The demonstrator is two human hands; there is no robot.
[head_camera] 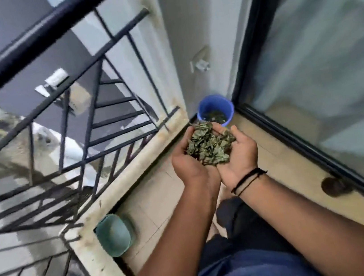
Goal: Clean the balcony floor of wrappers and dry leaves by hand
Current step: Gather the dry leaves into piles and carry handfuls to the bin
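Observation:
A heap of dry green-brown leaves [209, 144] lies in my two cupped hands, held together above the tiled floor. My left hand [188, 162] curls round the heap's left side and my right hand [239, 156], with a black cord on its wrist, curls round the right. Just beyond my fingertips, in the far corner, stands a blue bucket [214, 102] with some leaves lying in its bottom.
A black metal railing [90, 90] on a low stained kerb [133, 168] runs along the left. A green tub [114, 235] sits by the kerb near my left forearm. A sliding glass door [321, 71] with a dark track borders the right. A round dark floor drain [334, 186] lies near the track.

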